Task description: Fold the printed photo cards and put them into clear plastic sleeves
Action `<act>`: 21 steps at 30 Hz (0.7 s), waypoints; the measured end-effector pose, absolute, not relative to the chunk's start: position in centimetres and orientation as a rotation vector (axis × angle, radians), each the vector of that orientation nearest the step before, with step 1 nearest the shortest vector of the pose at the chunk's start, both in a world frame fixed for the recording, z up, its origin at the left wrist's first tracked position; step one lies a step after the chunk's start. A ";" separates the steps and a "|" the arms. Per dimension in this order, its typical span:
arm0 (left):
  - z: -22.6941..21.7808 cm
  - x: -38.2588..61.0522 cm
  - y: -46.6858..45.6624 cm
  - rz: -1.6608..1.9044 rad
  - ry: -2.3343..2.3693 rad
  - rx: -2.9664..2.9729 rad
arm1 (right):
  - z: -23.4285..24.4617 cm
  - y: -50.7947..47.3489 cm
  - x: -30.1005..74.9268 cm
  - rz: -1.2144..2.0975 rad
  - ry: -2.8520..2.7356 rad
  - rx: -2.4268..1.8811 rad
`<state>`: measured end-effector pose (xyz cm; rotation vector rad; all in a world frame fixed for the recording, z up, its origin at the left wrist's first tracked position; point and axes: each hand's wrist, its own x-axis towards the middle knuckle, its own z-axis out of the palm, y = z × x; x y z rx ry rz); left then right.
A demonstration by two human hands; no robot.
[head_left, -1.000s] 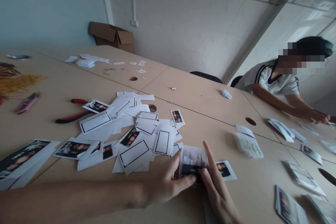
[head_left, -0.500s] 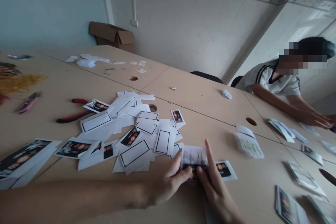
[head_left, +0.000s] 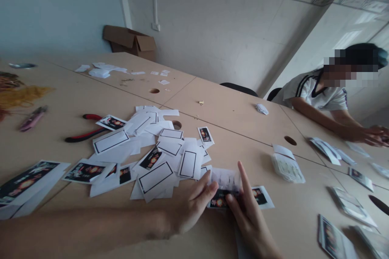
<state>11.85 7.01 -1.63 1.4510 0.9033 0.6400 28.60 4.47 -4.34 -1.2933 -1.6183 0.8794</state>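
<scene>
Seemingly, left hand [head_left: 194, 202] and right hand [head_left: 249, 220] touch a card [head_left: 225, 188], grips apart, cardboard box [head_left: 129, 38] contents hidden.

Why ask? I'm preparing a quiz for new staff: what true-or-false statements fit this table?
The right hand rests its fingers on a printed paper card. True.
The red-handled pliers stand upright. False: they lie flat on the beige table.
A co-worker wears a white shirt with dark stripes. True.
The left hand grips scissors. False: it holds no tool, and its fingers are spread beside the card.
</scene>
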 end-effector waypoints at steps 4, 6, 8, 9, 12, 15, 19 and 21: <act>-1.4 12.5 7.3 0.679 0.607 1.365 | -4.8 4.7 28.4 0.935 -1.492 -1.175; -1.6 12.8 7.2 0.688 0.590 1.334 | -5.0 4.7 28.4 0.852 -1.506 -1.175; -1.8 12.9 7.2 0.701 0.619 1.308 | -5.2 4.7 28.4 0.763 -1.560 -1.209; -1.8 13.0 7.1 0.710 0.637 1.299 | -5.3 4.6 28.4 0.725 -1.579 -1.232; -1.7 12.9 7.0 0.721 0.738 1.287 | -5.4 4.4 28.5 0.655 -1.591 -1.296; -1.4 12.8 7.0 0.674 0.810 1.256 | -5.5 4.4 28.6 0.606 -1.615 -1.309; -1.2 12.6 7.2 0.687 0.795 1.296 | -5.5 4.7 29.0 0.523 -1.739 -1.266; -1.3 12.5 7.2 0.711 0.740 1.343 | -5.2 4.7 29.1 0.515 -1.763 -1.276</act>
